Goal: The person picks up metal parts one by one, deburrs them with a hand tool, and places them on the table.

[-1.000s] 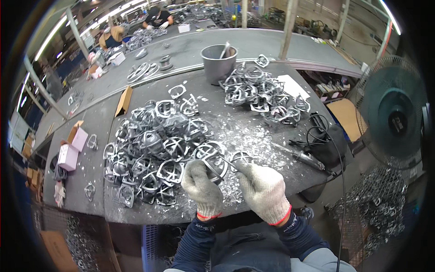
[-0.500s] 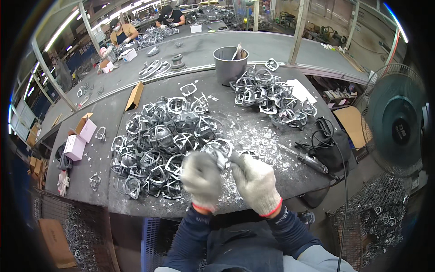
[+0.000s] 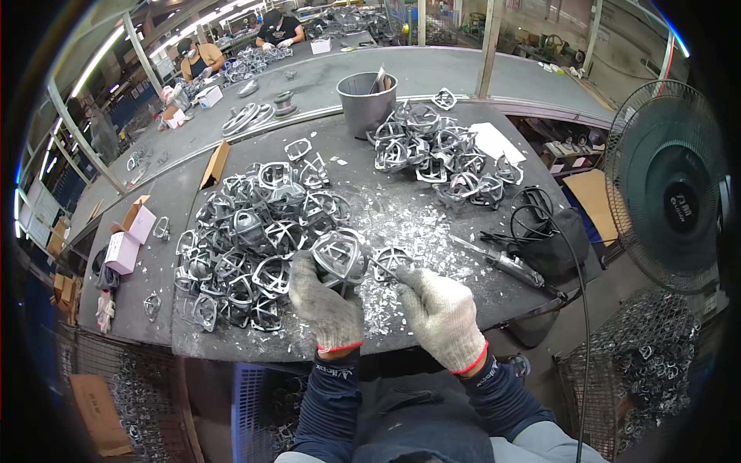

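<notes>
My left hand, in a grey-white knit glove with a red cuff, grips a cage-like metal casting with an open ribbed frame. In my gloved right hand is a thin dark rod-like tool, pinched between thumb and fingers. Its tip points at the casting's right side; whether they touch, I cannot tell. Just beyond the tool lies another casting on the table. A big heap of similar castings spreads left of my left hand. Metal flakes litter the tabletop between the heaps.
Farther off, a second casting heap sits by a grey bucket. At right are a corded power tool, its black cable and a large fan. Small boxes stand at left. Two people work beyond the far conveyor.
My hands, blurred and close together before, are now steadier and farther apart. The casting now shows its ribbed side above my left hand. The whole view has shifted slightly.
</notes>
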Demonstrator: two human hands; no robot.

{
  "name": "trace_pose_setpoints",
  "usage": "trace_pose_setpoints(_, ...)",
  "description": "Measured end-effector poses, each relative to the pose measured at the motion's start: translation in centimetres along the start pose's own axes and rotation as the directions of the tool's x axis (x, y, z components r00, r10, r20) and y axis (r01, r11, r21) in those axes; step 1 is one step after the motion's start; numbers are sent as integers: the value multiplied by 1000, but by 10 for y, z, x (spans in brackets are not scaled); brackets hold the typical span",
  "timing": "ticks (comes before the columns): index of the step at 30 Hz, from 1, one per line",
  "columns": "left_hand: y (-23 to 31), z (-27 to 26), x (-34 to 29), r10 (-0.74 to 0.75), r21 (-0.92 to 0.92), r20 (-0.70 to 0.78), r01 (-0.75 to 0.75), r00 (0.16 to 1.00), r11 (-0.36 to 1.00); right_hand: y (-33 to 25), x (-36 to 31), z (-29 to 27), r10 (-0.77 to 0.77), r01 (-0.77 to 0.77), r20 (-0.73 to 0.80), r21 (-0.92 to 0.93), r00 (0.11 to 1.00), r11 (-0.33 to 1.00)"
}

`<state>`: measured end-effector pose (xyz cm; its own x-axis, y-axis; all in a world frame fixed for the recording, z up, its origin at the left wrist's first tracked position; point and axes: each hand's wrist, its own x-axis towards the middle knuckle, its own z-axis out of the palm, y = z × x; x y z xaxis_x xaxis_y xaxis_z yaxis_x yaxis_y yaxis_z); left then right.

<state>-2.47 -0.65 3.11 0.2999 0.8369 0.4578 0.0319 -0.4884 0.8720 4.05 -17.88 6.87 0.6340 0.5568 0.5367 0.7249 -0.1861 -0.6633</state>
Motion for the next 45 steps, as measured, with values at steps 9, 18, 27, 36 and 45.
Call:
trace_pose_setpoints(9,25,16,-39,313,-275,139,-267,940,924,46,-13,32,131,-132,15,27,991,991)
trace_pose_setpoints(18,-60,18,15,425,231,-135,-389,895,892,24,-31,29,96,-114,96,205,991,972)
trace_pose_setpoints(27,-75,-8,14,446,486,228,-498,866,719,152,30,-25,284,-281,-75,56,956,958)
trace_pose_setpoints(36,-86,-20,-2,325,506,384,-491,864,709,240,101,14,140,-14,172,-584,975,812)
trace_pose_setpoints(45,-47,-8,-4,574,201,288,-634,767,746,171,64,-1,562,-495,263,811,784,311)
